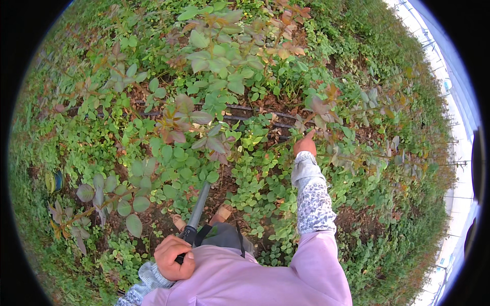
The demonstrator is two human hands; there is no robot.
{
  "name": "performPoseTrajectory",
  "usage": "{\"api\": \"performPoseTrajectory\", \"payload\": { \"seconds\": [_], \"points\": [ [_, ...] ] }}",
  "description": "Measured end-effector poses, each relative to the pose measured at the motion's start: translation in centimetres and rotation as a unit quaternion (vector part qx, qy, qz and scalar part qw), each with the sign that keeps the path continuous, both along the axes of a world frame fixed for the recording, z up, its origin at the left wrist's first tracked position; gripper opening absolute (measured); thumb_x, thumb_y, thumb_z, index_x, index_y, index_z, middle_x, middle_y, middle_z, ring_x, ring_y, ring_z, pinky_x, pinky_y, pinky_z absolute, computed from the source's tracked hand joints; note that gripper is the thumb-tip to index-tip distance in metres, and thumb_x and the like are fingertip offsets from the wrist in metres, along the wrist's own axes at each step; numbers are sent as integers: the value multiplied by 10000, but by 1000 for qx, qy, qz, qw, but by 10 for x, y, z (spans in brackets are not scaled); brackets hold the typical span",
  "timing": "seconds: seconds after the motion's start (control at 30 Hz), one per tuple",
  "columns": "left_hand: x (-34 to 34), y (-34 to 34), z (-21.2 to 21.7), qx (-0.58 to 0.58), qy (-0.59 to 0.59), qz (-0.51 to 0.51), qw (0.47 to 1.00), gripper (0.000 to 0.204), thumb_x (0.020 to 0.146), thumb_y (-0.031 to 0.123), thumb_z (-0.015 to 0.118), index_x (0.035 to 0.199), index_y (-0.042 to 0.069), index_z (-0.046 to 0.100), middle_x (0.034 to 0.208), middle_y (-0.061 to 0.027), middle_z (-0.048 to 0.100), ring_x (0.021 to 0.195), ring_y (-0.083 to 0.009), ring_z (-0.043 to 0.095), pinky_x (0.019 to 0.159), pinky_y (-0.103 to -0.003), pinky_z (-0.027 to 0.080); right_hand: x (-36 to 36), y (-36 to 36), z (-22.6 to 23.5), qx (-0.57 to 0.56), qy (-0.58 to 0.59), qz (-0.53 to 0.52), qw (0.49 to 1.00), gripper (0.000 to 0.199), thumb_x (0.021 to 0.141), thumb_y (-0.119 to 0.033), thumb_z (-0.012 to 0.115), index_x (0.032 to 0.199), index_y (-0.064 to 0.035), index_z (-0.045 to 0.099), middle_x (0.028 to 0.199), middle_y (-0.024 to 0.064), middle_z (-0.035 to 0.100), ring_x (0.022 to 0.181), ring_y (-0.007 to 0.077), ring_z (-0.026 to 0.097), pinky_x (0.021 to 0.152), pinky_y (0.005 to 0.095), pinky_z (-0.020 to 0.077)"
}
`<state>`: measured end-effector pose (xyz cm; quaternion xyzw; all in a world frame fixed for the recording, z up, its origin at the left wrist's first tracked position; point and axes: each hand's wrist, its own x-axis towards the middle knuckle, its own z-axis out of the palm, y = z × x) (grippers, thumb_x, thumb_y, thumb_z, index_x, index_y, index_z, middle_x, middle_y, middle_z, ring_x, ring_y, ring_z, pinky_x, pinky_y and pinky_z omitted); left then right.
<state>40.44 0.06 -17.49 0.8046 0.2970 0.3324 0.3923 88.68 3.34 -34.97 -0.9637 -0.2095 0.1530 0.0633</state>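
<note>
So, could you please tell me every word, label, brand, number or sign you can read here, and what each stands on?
There is no text I can read.
Black handle of the grey pole in the left hand: small pale marks, too small to read.
Yellow-and-blue round thing at the far left: too blurred to tell whether it bears any text.
Right sleeve: a printed pattern, no readable writing.
</note>
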Motion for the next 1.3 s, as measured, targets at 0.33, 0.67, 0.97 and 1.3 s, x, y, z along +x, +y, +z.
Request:
{"api": "performPoseTrajectory", "payload": {
  "seconds": [0.33,0.67,0.97,1.3],
  "points": [
    [-6,3,-1,-4,1,2,1000,136,678,32,633,802,16,580,671,-113,614,599,-275,625,561,-350,513,-15,-57,-35,214,-11,90,973,472,883,-171,490,1327,-15,459,1051,262,633,978,411,603,878,429,465],
    [10,8,9,13,32,-43,998,128,689,34,626,807,26,575,667,-105,609,579,-265,614,539,-342,502,53,-164,-64,406,103,-184,889,253,902,-160,529,1025,42,620,673,92,639,499,132,562,444,278,432],
    [52,9,23,13,89,-77,993,70,726,38,604,785,35,567,640,-94,595,596,-262,616,551,-341,496,139,-112,-114,471,159,-245,833,453,915,-338,444,1169,27,527,924,129,597,721,199,580,600,337,472],
    [69,26,27,-11,115,-157,981,101,794,65,628,877,20,591,783,-145,614,709,-312,622,614,-386,506,115,-137,-112,693,593,-202,356,739,926,-607,328,1313,12,444,1218,183,554,1001,287,613,848,405,543]
  ]
}}
